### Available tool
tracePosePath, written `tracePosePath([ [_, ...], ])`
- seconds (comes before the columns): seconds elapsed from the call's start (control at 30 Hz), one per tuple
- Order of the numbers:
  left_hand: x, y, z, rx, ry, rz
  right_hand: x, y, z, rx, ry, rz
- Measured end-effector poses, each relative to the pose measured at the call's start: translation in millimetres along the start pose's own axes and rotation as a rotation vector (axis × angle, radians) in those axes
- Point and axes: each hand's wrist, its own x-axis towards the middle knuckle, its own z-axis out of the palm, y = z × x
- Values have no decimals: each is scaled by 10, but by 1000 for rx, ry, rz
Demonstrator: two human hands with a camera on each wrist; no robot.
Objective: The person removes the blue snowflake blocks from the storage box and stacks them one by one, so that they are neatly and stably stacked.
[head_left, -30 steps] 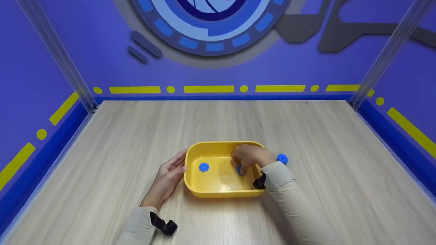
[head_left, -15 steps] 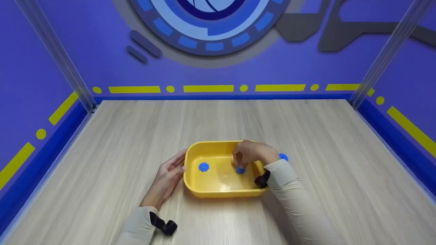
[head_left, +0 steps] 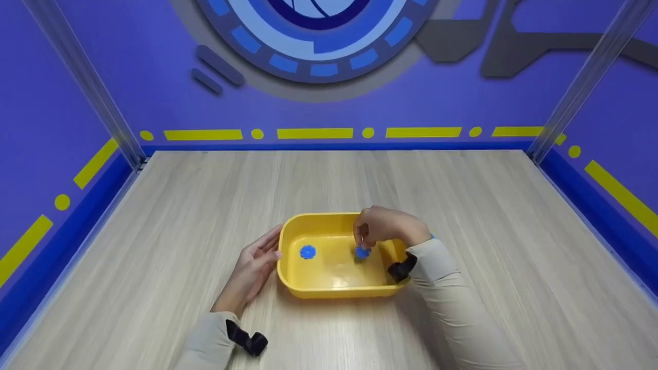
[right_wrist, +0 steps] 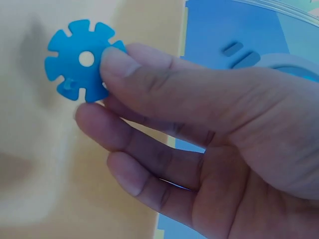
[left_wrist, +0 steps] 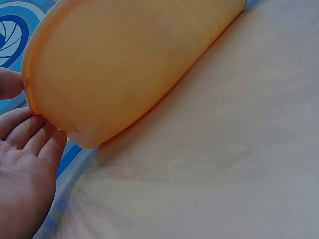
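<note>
A yellow plastic bin point(head_left: 339, 293) stands on the table. My left hand point(head_left: 252, 270) rests against its left end with fingers mostly straight; in the left wrist view the fingertips and thumb point(left_wrist: 10, 83) touch the bin's outside point(left_wrist: 124, 64). Over the bin's right half, my right hand point(head_left: 388, 226) pinches a blue notched disc point(head_left: 362, 252) between thumb and fingers. That disc point(right_wrist: 75, 74) has a round centre hole and slots round its edge. Another blue notched disc point(head_left: 307, 252) lies flat on the bin floor at left.
A sliver of blue point(head_left: 432, 236) shows behind my right wrist, mostly hidden. The wood-look table point(head_left: 205, 205) stretches round the bin, with blue-purple panels point(head_left: 334, 113) at the back and both sides.
My right hand has lifted the pinched disc slightly off the bin floor and shifted a little right. Its wrist now covers most of the blue piece outside the bin. The left hand stays put.
</note>
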Motion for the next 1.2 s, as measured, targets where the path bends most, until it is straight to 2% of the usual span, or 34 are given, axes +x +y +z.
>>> tracePosePath([
  [0.37,-4,-6,-8,16,-1,-2,-131,43,-100,26,69,-90],
  [0.73,-6,-3,-3,26,0,7,-261,125,-171,77,134,-53],
  [1.2,-7,-4,1,-1,-7,8,-455,399,-187,127,315,-165],
])
